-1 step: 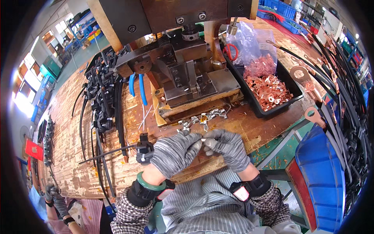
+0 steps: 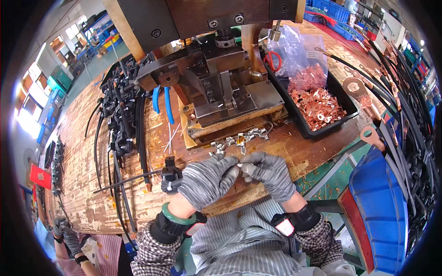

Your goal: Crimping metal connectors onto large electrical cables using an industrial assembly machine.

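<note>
Looking over the worn wooden workbench [image 2: 78, 184], we find a dark metal press [image 2: 212, 87] standing back from its front edge. Left of the press lies a heap of black connectors [image 2: 119, 92]; toward the bench's right edge, a black tray [image 2: 307, 134] carries a pile of copper-coloured terminals [image 2: 317, 110]. Near the front edge, our left hand [image 2: 207, 179] and right hand [image 2: 269, 177] meet, fingers curled nearly closed. Just beside the left one sits a black block [image 2: 171, 175]. Loose silver fittings [image 2: 229, 140] lie between press and fingers. Both hands pinch a small pale piece [image 2: 240, 165] between their fingertips; which grips harder we cannot tell. We judge that piece to be partway through handling, with the loose fittings left; no finished one can be made out.
</note>
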A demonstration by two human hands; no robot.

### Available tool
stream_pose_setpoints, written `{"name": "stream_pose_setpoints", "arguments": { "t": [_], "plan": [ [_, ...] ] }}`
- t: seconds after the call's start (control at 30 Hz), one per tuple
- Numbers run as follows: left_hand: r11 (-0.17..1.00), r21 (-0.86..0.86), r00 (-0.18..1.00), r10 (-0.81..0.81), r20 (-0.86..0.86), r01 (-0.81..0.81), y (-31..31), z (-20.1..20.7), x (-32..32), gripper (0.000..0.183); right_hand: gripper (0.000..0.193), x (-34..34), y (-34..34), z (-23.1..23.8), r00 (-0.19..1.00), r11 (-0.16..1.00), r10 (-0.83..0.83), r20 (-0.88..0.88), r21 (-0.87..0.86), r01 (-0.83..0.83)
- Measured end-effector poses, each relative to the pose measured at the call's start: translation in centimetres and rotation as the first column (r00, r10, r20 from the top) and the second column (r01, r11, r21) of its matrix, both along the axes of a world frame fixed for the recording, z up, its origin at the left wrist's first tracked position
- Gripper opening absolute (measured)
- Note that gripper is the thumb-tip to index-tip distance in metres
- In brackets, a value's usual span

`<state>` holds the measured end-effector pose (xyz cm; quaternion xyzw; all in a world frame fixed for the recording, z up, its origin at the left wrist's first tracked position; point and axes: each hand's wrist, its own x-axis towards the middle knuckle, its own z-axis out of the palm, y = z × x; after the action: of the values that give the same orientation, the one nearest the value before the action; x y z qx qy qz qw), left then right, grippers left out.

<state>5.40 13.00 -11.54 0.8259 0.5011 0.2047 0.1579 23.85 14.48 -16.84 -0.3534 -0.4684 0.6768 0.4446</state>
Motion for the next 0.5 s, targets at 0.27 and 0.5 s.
{"name": "stream_pose_setpoints", "arguments": {
  "t": [0.27,0.5],
  "plan": [
    [0.802,0.562,0.979,0.167,0.117,-0.204,-3.6,0.1,-3.4,0.051,0.023,0.1,1.2,-0.2,0.996,0.987,0.09,-0.026,-0.133,-0.093],
    [0.685,0.289,0.726,0.686,0.052,-0.668,-7.9,-5.4,-6.8,0.064,0.023,-0.1,1.3,-0.4,0.995,0.987,0.068,-0.067,-0.138,-0.077]
  ]
}}
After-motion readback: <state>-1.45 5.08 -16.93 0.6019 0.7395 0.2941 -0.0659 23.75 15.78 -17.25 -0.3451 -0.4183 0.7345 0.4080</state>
